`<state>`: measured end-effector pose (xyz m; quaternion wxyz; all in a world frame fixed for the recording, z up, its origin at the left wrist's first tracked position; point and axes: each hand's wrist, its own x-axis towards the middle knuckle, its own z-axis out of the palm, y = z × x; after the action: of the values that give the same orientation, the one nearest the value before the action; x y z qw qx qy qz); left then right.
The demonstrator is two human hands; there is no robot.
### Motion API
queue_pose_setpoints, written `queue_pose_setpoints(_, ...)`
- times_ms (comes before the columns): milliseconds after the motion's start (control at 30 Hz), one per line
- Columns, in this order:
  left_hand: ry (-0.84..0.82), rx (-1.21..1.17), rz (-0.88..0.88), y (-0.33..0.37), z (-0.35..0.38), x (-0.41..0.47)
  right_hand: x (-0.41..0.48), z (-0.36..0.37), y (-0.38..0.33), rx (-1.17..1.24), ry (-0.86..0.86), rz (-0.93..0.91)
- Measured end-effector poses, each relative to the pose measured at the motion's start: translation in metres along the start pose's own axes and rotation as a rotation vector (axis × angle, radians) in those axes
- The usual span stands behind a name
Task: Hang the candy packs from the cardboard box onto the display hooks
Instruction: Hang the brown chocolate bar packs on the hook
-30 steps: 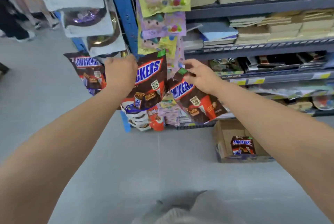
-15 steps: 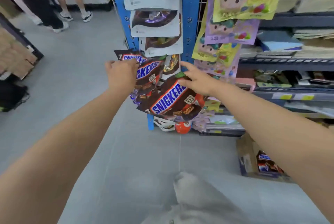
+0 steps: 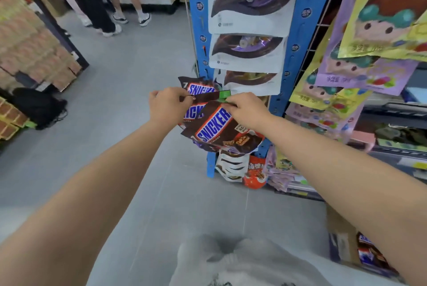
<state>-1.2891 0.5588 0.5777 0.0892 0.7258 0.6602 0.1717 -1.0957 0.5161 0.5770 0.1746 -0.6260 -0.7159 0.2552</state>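
A brown Snickers pack (image 3: 219, 128) hangs tilted in front of the blue display post (image 3: 298, 38). My right hand (image 3: 245, 110) pinches its green-tabbed top edge. My left hand (image 3: 168, 105) pinches the top of a second Snickers pack (image 3: 193, 113) just behind it. A third Snickers pack (image 3: 198, 88) hangs behind both, by the post. The hook itself is hidden by hands and packs. At the lower right, the cardboard box (image 3: 342, 237) on the floor shows more Snickers packs (image 3: 367, 251) inside.
White and purple bags (image 3: 247, 50) hang above on the post. Colourful cartoon candy bags (image 3: 374, 38) hang at the right, over shelves. White and red packs (image 3: 240, 168) sit at the post's foot. People's legs (image 3: 108, 1) stand up the aisle; a stacked display (image 3: 30, 40) lines the left.
The view has swung left and closer to the post. My right hand moved up to the pack's green top edge, and both hands came together at the packs' tops.
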Motion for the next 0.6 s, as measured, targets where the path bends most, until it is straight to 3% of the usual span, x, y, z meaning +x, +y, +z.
queue_pose_setpoints(167, -0.006, -0.122, -0.099, -0.003, -0.001, 0.038, 0.027, 0.015, -0.019, -0.072, 0.252, 0.119)
queue_pose_setpoints(367, 0.121, 0.025, 0.193, 0.0, 0.006, 0.082, 0.052, 0.024, -0.037, -0.024, 0.456, 0.421)
queue_pose_setpoints(600, 0.149, -0.041, 0.389, 0.001, 0.012, 0.111, 0.056, 0.032, -0.041, 0.132, 0.56, 0.569)
